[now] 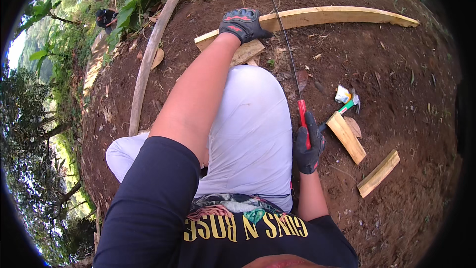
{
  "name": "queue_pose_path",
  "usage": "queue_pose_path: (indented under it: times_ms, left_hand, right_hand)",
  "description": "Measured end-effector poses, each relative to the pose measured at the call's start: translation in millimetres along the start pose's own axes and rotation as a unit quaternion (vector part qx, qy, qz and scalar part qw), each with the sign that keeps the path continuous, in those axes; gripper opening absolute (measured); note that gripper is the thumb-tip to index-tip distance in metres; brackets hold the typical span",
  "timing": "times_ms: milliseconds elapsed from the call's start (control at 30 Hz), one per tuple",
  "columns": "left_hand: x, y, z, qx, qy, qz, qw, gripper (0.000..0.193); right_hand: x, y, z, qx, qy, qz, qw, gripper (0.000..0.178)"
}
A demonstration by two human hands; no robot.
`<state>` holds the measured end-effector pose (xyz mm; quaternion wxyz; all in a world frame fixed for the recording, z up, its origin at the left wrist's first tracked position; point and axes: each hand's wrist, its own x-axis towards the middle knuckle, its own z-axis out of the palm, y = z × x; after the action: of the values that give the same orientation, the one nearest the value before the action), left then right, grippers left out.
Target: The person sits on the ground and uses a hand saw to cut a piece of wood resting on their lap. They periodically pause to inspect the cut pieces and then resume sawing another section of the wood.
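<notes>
My left hand (243, 24), in a black glove with red trim, is closed over the left part of a long pale wooden plank (342, 15). The plank's left end rests over a short wood piece (247, 53) by my knee. In my right hand (308, 146), also gloved, is the red handle of a handsaw (288, 44). Its thin blade, seen nearly edge-on, points away from me and crosses the plank just right of my left hand. Whether the teeth are cut into the wood I cannot tell.
Right of my right hand lie a hammer (348, 106) with a green-marked handle, a small white-and-yellow packet (342, 94) and two cut wood blocks (347, 138) (378, 173). A long pole (156, 54) lies on the brown soil at left. Another person (105, 19) is far off among plants.
</notes>
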<state>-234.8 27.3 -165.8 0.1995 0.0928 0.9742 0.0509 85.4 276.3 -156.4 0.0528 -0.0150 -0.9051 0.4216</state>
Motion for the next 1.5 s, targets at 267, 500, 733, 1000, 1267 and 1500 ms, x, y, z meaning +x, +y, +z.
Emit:
queue_pose_path:
  times_ms: [267,500,733,1000,1267,1500]
  left_hand:
    - [4,5,-1,0.017,0.000,0.006,1.000,0.087]
    - [0,4,2,0.008,0.013,0.011,1.000,0.084]
    - [4,1,1,0.001,0.005,0.026,1.000,0.085]
    - [3,-7,-3,0.008,-0.012,0.013,1.000,0.094]
    - [3,3,3,0.020,0.019,0.004,1.000,0.090]
    - [0,6,-4,0.013,0.004,0.009,1.000,0.084]
  right_hand:
    - [33,-26,-10,0.057,0.017,0.029,0.998,0.046]
    - [183,-51,51,0.114,0.071,-0.028,0.990,0.042]
    - [204,-28,78,0.115,0.100,-0.074,0.985,0.042]
    - [-14,10,-5,0.021,-0.019,0.049,0.998,0.047]
    - [1,-4,-23,0.027,-0.001,0.035,0.999,0.048]
    - [181,-44,53,0.102,0.065,-0.044,0.992,0.043]
